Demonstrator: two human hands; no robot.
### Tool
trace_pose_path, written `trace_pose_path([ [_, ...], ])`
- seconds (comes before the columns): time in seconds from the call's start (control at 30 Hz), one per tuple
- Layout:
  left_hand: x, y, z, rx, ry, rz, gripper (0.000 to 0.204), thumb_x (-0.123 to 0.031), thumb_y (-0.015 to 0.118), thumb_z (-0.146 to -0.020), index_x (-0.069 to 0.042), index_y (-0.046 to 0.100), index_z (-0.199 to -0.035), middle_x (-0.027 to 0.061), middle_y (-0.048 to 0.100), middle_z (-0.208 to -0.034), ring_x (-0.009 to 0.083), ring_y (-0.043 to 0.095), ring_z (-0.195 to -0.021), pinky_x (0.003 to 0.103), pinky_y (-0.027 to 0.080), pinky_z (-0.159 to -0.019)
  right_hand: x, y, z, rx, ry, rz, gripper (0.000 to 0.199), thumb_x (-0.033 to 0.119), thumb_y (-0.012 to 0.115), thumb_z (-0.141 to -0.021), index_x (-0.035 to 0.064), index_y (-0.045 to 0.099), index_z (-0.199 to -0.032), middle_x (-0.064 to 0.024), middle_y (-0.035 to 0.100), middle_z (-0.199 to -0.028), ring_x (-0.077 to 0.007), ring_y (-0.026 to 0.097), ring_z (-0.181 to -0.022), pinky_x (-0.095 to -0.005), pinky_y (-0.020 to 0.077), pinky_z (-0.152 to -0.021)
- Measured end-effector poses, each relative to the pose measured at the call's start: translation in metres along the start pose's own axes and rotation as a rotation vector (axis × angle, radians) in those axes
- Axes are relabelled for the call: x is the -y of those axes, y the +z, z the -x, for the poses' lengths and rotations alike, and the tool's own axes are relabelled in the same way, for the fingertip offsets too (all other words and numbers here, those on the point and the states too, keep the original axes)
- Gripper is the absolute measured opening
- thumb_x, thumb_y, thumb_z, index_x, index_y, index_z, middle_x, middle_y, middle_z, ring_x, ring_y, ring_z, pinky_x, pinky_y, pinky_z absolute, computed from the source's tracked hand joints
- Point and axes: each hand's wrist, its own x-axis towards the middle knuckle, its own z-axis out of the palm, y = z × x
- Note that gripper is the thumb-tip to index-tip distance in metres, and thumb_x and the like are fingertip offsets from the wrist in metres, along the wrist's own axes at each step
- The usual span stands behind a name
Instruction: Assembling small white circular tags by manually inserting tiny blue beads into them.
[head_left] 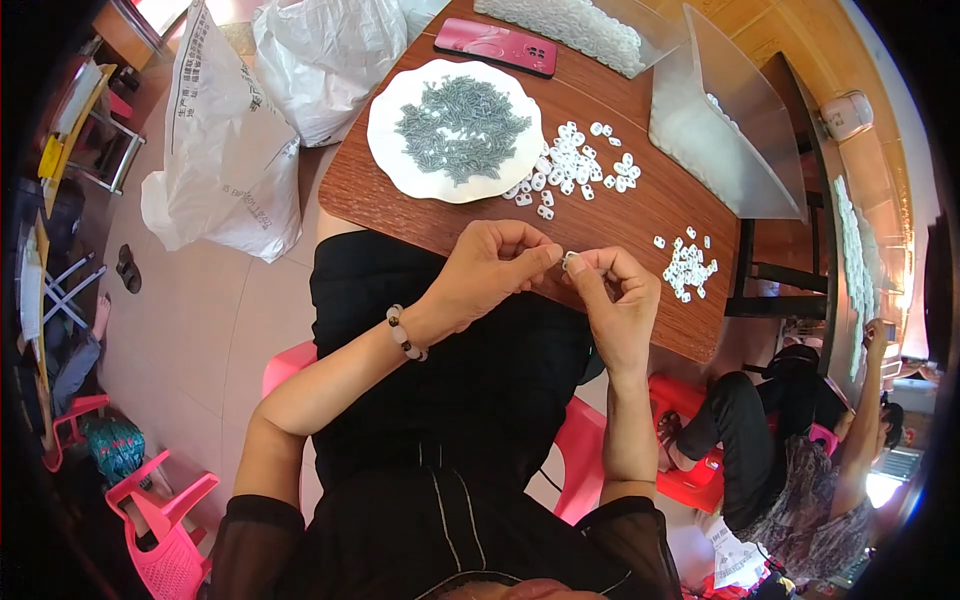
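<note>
My right hand (622,300) pinches a small white plastic piece (569,260) between thumb and index finger, just over the table's front edge. Close beside it, my left hand (482,275) has its thumb and index finger pressed together. Whatever sits between those left fingertips is too small to make out. Beyond the hands, a white scalloped plate (384,135) carries a heap of small grey screws (462,135). Flat white two-holed plastic pieces (570,165) lie loose to the right of the plate. A smaller pile of white pieces (690,268) rests at the table's right side.
On the brown wooden table (620,225) are a pink phone (495,47) and clear-sided trays (720,130) of white pieces at the back. White sacks (235,160) stand on the floor at left. Another person (800,480) sits at right; pink chairs (170,540) stand lower left.
</note>
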Motion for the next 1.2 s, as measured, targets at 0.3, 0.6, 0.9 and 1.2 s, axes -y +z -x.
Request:
trace_pose_path([
  [0.3, 0.003, 0.003, 0.001, -0.023, 0.053, -0.029, 0.021, -0.021, 0.068, -0.088, 0.000, 0.067, -0.093, -0.0019, 0.062, -0.075, 0.0021, 0.051, -0.064, 0.016, 0.041, -0.057, -0.004, 0.002, 0.001, 0.007, -0.003, -0.019, 0.009, 0.006, 0.066, -0.087, -0.0022, 0.065, -0.084, 0.0020, 0.062, -0.072, -0.0011, 0.051, -0.064, -0.0163, 0.0406, -0.058],
  [0.6, 0.012, 0.007, 0.003, -0.056, 0.144, -0.037, 0.019, -0.017, 0.067, -0.088, 0.001, 0.067, -0.093, 0.0000, 0.065, -0.079, 0.0022, 0.054, -0.067, 0.017, 0.044, -0.060, -0.010, 0.004, 0.001, 0.004, 0.072, -0.191, 0.009, 0.007, 0.065, -0.087, -0.0022, 0.066, -0.084, -0.0031, 0.066, -0.074, -0.0052, 0.058, -0.067, -0.0188, 0.0451, -0.064],
  [0.9, 0.015, 0.007, 0.002, -0.070, 0.136, -0.027, 0.018, -0.017, 0.067, -0.088, 0.001, 0.067, -0.092, 0.0007, 0.066, -0.079, 0.0030, 0.054, -0.067, 0.018, 0.044, -0.061, -0.013, 0.001, 0.000, 0.038, 0.105, -0.179, 0.009, 0.007, 0.065, -0.088, -0.0017, 0.066, -0.084, -0.0029, 0.066, -0.073, -0.0051, 0.058, -0.066, -0.0187, 0.0451, -0.063],
  [1.2, 0.013, 0.006, 0.002, -0.078, 0.107, -0.053, 0.020, -0.019, 0.067, -0.089, 0.001, 0.067, -0.093, 0.0007, 0.065, -0.078, 0.0033, 0.054, -0.066, 0.018, 0.044, -0.060, -0.015, 0.001, 0.000, 0.032, 0.112, -0.210, 0.012, 0.011, 0.065, -0.089, -0.0007, 0.066, -0.087, -0.0016, 0.066, -0.075, -0.0034, 0.056, -0.065, -0.0167, 0.0427, -0.060],
])
